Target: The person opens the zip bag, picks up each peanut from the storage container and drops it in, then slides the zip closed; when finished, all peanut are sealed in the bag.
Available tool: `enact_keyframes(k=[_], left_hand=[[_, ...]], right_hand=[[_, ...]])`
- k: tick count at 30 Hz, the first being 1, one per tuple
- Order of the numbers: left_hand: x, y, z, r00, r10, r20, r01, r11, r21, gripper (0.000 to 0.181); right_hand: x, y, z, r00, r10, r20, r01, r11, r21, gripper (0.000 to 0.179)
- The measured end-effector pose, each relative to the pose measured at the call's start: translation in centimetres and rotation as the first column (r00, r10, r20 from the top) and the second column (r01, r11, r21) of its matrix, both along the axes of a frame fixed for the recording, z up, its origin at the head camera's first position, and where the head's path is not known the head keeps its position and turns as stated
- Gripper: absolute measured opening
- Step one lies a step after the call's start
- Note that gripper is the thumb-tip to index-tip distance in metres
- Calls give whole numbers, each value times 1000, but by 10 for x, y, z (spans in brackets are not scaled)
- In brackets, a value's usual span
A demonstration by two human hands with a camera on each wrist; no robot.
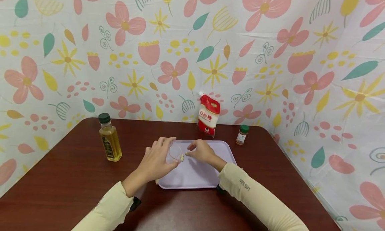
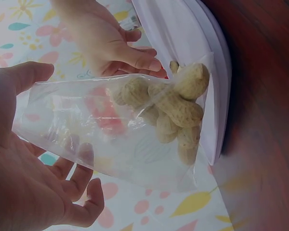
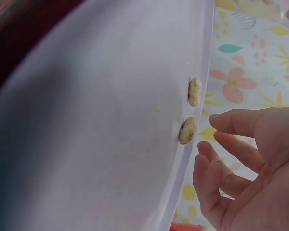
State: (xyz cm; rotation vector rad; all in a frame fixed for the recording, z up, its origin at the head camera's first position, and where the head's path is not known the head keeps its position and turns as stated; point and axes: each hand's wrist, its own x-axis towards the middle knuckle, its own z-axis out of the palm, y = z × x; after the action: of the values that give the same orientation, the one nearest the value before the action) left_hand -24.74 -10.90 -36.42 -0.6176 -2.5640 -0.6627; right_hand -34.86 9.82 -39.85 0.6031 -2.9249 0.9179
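Note:
My left hand [image 1: 157, 161] holds a clear plastic bag [image 2: 130, 159] by its upper part, thumb on one side and fingers spread along the other. Several unshelled peanuts [image 2: 176, 108] are bunched at the far end of the bag, close over the lilac tray [image 1: 195, 176]. Two peanuts lie on the tray, one peanut [image 3: 194, 92] just beyond the other peanut [image 3: 187, 130]. Beside them hovers my right hand [image 1: 202, 151], its fingers loosely bent, thumb and fingertips apart with nothing between them, as the right wrist view shows.
Left of the tray stands an oil bottle [image 1: 110, 141] with a dark green cap. Behind the tray a red and white sugar pouch [image 1: 208, 116] stands upright, and a small green-capped jar [image 1: 242, 135] is to its right. A flowered cloth backs the brown table [image 1: 60, 177].

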Motion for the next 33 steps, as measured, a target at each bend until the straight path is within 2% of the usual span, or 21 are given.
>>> enact_keyframes(k=[11, 16, 28, 33], left_hand=[[1, -1, -1, 1000, 7, 8, -7, 1000, -2, 73], [1, -2, -1, 1000, 6, 12, -5, 1000, -11, 73], [3, -2, -2, 1000, 7, -1, -7, 1000, -15, 73], [2, -2, -3, 1000, 6, 2, -6, 1000, -12, 73]], right_hand=[[0, 0, -10, 999, -23, 24, 21, 998, 52, 8], [0, -2, -10, 998, -52, 33, 50, 996, 70, 6], [2, -3, -12, 998, -62, 15, 61, 995, 75, 9], [6, -3, -8, 998, -59, 10, 58, 996, 73, 7]])
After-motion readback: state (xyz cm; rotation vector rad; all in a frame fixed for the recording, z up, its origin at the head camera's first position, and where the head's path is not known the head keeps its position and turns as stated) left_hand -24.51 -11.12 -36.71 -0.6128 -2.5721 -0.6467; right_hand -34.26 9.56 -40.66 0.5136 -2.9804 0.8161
